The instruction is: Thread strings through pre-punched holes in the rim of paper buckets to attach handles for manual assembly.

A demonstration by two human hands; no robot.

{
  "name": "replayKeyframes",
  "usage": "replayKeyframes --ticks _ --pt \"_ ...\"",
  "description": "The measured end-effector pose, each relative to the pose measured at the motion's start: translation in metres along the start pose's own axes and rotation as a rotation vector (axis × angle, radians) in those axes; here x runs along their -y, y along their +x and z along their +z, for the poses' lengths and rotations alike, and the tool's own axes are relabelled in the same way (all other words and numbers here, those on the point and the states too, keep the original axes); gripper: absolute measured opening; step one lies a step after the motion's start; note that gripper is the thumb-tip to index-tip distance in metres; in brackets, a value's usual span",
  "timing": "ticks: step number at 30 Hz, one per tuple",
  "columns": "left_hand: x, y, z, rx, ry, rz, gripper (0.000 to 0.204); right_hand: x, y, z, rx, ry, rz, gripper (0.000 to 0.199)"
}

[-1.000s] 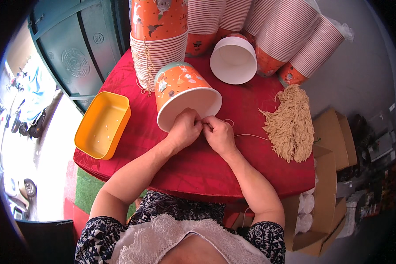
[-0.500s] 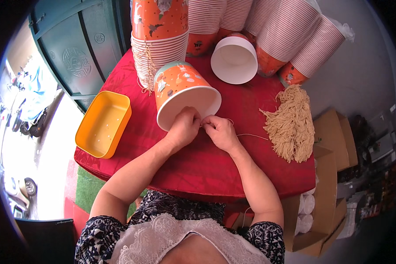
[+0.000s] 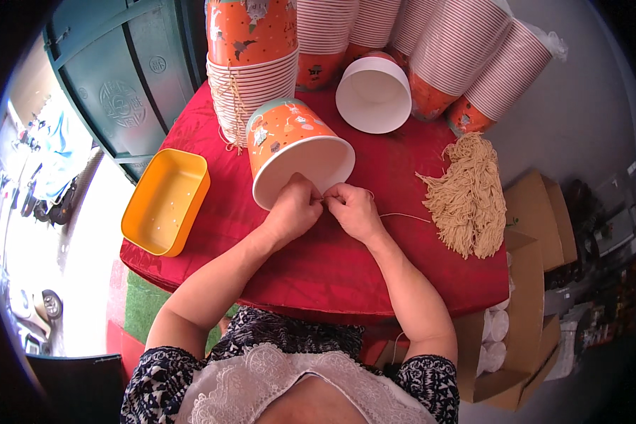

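An orange paper bucket [image 3: 293,134] with printed figures lies tilted on the red-covered table, its white mouth facing me. My left hand [image 3: 294,208] reaches to the near rim, fingers pinched together. Right beside it, my right hand [image 3: 355,213] is closed in a pinch on a thin cord [image 3: 406,215], whose length trails off to the right. The fingertips of both hands nearly meet at the rim, and the left seems to pinch the cord too. Fingers hide the exact spot where cord and bucket meet.
A yellow plastic tray [image 3: 164,212] with small white bits sits at left. Behind stand nested bucket stacks [image 3: 254,81], cords hanging on the nearest. Another bucket [image 3: 374,97] lies on its side. A tan cord bundle [image 3: 473,198] lies at right, above cardboard cartons [image 3: 526,283] beyond the table edge.
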State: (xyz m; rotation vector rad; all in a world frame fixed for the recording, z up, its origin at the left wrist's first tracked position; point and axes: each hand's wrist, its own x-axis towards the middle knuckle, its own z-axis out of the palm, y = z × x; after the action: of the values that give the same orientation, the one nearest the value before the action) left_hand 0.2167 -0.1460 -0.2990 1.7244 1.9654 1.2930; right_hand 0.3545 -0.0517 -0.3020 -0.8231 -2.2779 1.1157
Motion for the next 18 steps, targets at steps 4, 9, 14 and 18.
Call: replayKeyframes --ticks 4,9,14,18 --pt "0.008 -0.002 0.008 -0.078 0.004 0.041 0.010 -0.002 0.000 0.004 -0.026 0.000 -0.013 0.018" --pt "0.012 0.001 0.011 -0.081 0.059 0.030 0.010 -0.003 -0.001 0.005 -0.048 -0.046 -0.040 0.017" --pt "0.018 0.003 0.011 -0.087 0.045 -0.014 0.010 0.001 -0.007 0.002 -0.036 -0.130 -0.078 0.015" --pt "0.019 0.004 0.010 -0.075 0.033 -0.058 0.011 0.003 -0.013 0.000 -0.046 -0.175 -0.134 0.015"
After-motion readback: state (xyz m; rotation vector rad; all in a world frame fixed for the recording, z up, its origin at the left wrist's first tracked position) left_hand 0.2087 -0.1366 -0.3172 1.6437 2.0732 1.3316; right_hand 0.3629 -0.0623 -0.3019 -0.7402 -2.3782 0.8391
